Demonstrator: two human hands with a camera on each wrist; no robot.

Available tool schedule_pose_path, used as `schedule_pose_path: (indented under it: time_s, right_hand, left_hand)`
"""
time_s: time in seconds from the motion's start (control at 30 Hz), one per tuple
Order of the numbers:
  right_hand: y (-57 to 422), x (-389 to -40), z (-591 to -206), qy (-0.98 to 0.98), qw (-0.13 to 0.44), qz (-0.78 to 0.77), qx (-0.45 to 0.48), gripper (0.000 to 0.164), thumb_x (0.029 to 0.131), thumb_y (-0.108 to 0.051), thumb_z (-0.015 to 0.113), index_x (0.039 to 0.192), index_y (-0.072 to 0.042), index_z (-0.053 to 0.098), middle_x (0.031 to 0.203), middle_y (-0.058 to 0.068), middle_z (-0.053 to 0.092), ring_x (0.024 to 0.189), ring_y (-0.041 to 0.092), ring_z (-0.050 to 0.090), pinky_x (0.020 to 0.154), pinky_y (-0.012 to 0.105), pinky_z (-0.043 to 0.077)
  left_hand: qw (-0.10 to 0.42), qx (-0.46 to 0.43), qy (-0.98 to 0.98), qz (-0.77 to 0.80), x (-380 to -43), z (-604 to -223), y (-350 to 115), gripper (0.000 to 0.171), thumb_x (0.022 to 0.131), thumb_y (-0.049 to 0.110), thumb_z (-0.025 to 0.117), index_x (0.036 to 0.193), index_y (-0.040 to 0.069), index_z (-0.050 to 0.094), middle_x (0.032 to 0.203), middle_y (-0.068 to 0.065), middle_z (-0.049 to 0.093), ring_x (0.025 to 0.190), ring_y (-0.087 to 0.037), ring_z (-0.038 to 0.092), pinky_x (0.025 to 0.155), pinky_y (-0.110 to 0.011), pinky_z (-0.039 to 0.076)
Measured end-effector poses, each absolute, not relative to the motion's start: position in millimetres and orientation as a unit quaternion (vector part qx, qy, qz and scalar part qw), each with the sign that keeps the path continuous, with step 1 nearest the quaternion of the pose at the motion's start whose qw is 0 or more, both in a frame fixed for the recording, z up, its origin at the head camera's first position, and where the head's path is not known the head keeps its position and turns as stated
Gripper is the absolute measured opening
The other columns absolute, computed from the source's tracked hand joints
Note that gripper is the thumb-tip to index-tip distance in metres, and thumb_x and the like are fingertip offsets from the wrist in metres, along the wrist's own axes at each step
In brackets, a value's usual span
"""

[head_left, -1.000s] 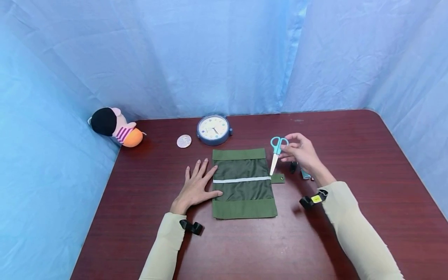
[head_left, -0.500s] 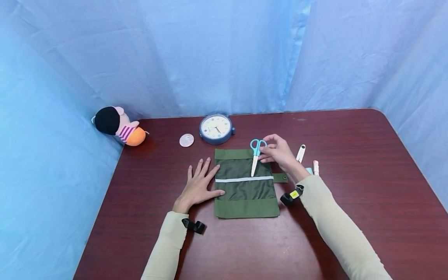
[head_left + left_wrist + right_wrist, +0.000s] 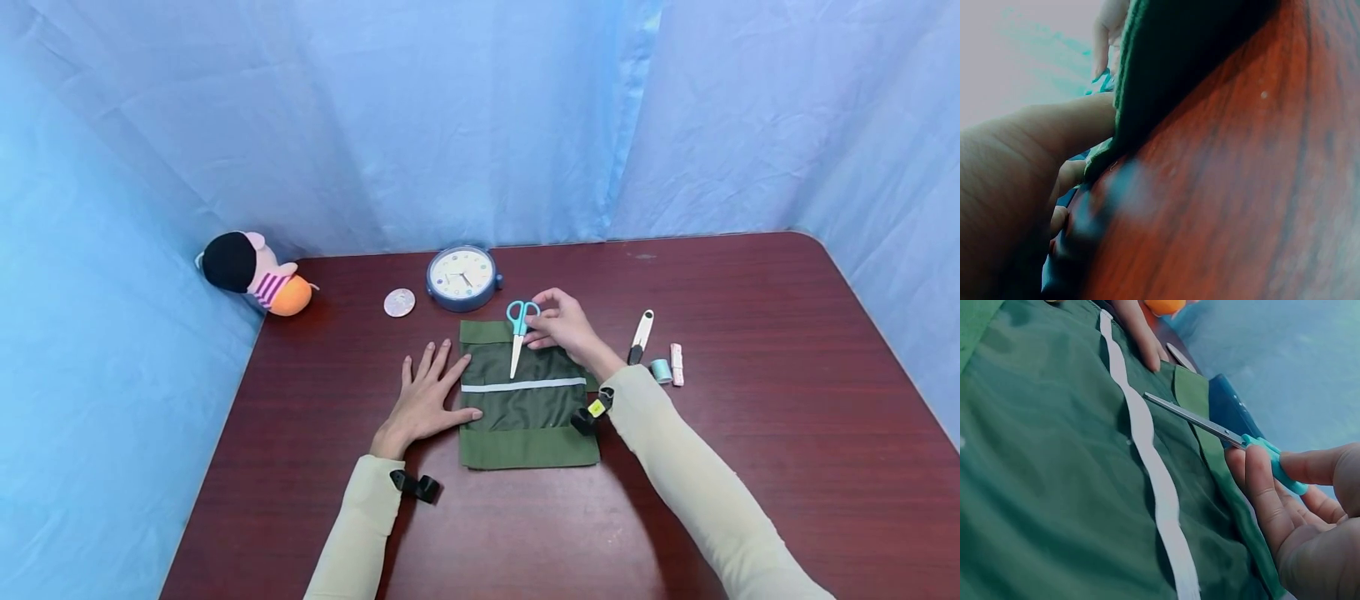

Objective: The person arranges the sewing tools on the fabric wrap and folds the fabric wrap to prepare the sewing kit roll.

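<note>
A green fabric pouch (image 3: 525, 448) lies spread flat on the table, a white elastic band (image 3: 555, 382) running across its middle. My right hand (image 3: 567, 327) pinches the turquoise handles of a pair of scissors (image 3: 517, 333) over the pouch's upper part. In the right wrist view the closed blades of the scissors (image 3: 1197, 420) point toward the elastic band (image 3: 1147, 434), which bulges in loops. With fingers spread, my left hand (image 3: 426, 396) rests at the pouch's left edge; its thumb and index fingertip touch the fabric. The left wrist view shows that thumb (image 3: 1079, 122) against the green edge (image 3: 1124, 94).
Right of the pouch lie a white-and-black tool (image 3: 641, 335), a light blue thread spool (image 3: 661, 371) and a small pale pink-and-white piece (image 3: 677, 364). Behind it are a blue clock (image 3: 462, 277) and a shiny round disc (image 3: 399, 302). A plush toy (image 3: 262, 273) lies at the far left corner.
My right hand has carried the scissors leftward from beside the pouch to over its upper part. The items at the right have come into view. My left hand stays at the pouch's edge.
</note>
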State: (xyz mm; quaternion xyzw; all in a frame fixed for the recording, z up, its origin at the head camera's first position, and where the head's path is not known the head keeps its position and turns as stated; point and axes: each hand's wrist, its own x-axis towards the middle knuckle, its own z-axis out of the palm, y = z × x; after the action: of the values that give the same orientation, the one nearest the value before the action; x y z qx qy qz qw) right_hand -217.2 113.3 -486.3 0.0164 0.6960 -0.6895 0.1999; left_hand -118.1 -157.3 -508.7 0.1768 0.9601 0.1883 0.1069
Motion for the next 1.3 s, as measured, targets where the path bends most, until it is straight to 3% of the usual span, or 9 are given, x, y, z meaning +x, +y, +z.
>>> schedule_pose_path:
  time_s: [0.83,1.03,1.3]
  right_hand:
    - [89,-214,-494,0.724,0.291,-0.626,-0.007,0.027,0.099,-0.011,0.061,0.122,-0.006,0.048,0.089,0.012,0.075,0.067,0.017,0.074,0.059,0.034,0.060]
    - [91,-212,-495,0.756,0.285,-0.587,-0.038,0.028,0.097,-0.008,0.063,0.122,-0.003,0.052,0.089,0.009,0.075,0.067,0.015,0.071,0.059,0.031,0.059]
    - [91,-208,-493,0.785,0.269,-0.551,-0.082,0.036,0.096,-0.007,0.064,0.131,0.004,0.060,0.096,0.017,0.076,0.070,0.011,0.071,0.067,0.029,0.060]
  left_hand:
    - [0.109,0.177,0.961,0.181,-121,-510,-156,0.093,0.086,0.065,0.065,0.161,0.028,0.025,0.171,-0.010,0.004,0.159,-0.035,-0.002,0.121,-0.070,0.000]
    - [0.108,0.177,0.961,0.185,-120,-510,-157,0.092,0.086,0.064,0.066,0.160,0.027,0.026,0.171,-0.010,0.005,0.159,-0.036,-0.002,0.120,-0.071,0.000]
    - [0.113,0.173,0.961,0.183,-120,-511,-157,0.093,0.085,0.066,0.065,0.161,0.028,0.025,0.171,-0.009,0.004,0.159,-0.035,-0.003,0.121,-0.070,-0.001]
